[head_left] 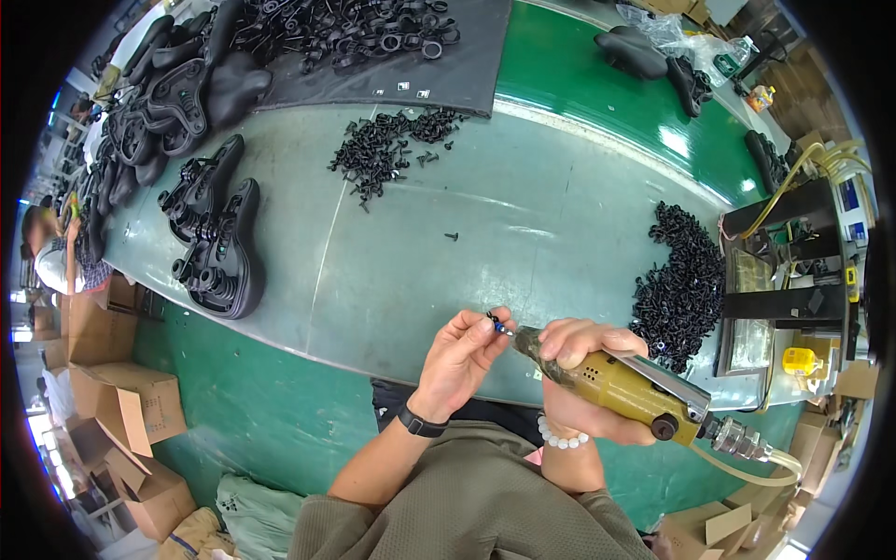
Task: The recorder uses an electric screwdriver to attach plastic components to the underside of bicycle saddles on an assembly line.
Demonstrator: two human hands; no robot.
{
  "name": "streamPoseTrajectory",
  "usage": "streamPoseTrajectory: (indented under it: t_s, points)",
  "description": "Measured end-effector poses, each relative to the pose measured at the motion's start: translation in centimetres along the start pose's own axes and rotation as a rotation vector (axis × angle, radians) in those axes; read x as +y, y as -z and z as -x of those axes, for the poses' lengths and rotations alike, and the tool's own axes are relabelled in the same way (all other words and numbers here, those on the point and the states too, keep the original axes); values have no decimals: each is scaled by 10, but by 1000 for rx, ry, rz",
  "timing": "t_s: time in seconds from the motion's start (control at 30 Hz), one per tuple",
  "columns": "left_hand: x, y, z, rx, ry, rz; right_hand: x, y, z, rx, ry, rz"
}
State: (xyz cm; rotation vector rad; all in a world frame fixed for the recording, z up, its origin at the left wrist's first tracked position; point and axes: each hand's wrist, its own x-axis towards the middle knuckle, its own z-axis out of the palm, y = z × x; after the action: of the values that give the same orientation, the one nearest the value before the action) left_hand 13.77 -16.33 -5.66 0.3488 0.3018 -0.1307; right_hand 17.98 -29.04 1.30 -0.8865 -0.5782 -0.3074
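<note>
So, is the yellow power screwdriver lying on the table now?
No, the right hand holds the yellow screwdriver above the table edge, while the left hand pinches a small screw at its tip.

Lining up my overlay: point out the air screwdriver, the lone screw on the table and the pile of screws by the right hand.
air screwdriver [623,390], head view, on its yellow body.
lone screw [452,237], head view, its middle.
pile of screws [679,285], head view, centre of the heap.

left hand pinching a screw right at the tip of the pneumatic screwdriver in the right hand, screw pile just right on the workbench, bike saddles far left, another screw pile behind
</note>
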Motion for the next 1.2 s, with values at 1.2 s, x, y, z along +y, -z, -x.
streamPoseTrajectory:
  t_s: [1.2]
  points:
    - [9, 5, 5, -65, -130, -388, 11, -2, 8, 83, -23, -71]
